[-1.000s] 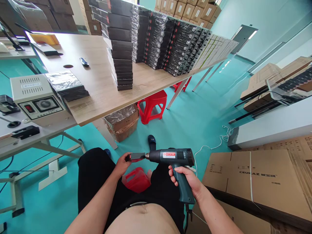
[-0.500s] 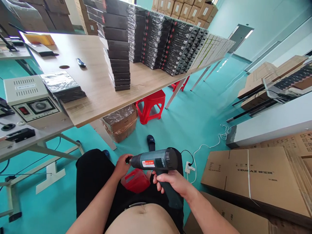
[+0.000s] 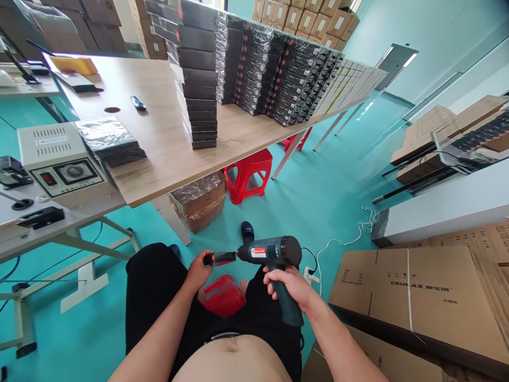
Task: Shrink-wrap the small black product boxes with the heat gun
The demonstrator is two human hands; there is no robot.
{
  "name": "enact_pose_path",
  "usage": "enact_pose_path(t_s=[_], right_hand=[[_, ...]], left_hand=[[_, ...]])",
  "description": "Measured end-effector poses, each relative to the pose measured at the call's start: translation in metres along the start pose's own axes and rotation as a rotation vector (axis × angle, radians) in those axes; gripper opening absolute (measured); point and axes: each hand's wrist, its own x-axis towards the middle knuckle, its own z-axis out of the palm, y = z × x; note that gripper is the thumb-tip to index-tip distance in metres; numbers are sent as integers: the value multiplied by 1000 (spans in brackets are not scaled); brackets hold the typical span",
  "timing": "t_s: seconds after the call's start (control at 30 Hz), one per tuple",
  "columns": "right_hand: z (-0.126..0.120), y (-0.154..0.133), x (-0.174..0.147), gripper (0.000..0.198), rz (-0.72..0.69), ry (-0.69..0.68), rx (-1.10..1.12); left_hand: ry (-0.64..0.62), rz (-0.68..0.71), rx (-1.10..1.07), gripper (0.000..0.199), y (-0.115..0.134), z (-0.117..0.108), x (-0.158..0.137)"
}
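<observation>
My right hand (image 3: 288, 285) is closed round the handle of a dark grey heat gun (image 3: 274, 251), one finger near its trigger. The nozzle points left at a small, flat black box (image 3: 225, 257), a short gap from its end. My left hand (image 3: 200, 271) pinches that box by its left end, the fingers covering part of it. A little red shows on the box near my fingers. Both hands are above a red plastic stool seat (image 3: 221, 297), seen between black-trousered legs.
A wooden table (image 3: 159, 172) bears tall stacks of wrapped black boxes (image 3: 258, 69) and a shorter wrapped bundle (image 3: 109, 140). Left of it is a beige control box (image 3: 66, 164). Cardboard cartons (image 3: 392, 297) stand at right, near a white cable (image 3: 338, 242) and power plug.
My right hand has drawn the heat gun rightward, away from my left hand. More of the black box now shows in front of the nozzle. The view has shifted slightly.
</observation>
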Motion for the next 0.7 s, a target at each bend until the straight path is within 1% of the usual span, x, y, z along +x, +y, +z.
enact_pose_path(t_s=[0.1, 0.13, 0.2, 0.27, 0.3, 0.37, 0.43, 0.5, 0.57, 0.63, 0.7], right_hand=[[-11, 6, -1, 29, 12, -113, 4], [-12, 7, -2, 30, 0, -124, 23], [-11, 9, -2, 30, -21, -67, 55], [-9, 10, -1, 28, -12, 3, 54], [-9, 10, -1, 27, -4, 3, 48], [-8, 10, -1, 27, 3, -68, 48], [-8, 11, 0, 28, -25, -106, 85], [-9, 10, 2, 28, -51, -44, 138], [-11, 7, 3, 27, -49, 9, 183], [-13, 1, 2, 26, -30, -37, 215], [-12, -6, 0, 27, -36, -126, 233]], left_hand=[[4, -4, -10, 33, 0, 0, 1], [1, -2, -12, 34, 1, 0, 1], [1, -2, -13, 34, 3, 0, 1], [-2, -5, -20, 34, 5, 0, 1], [-4, -9, -27, 33, 7, -1, 1], [6, -21, -43, 34, 9, -2, 1], [34, -54, -79, 34, 11, -3, 0], [48, -147, -213, 34, 13, -3, 0], [42, -328, -438, 36, 14, -3, -1], [55, -533, -656, 36, 14, -4, -1], [79, -657, -771, 29, 15, -4, -1]])
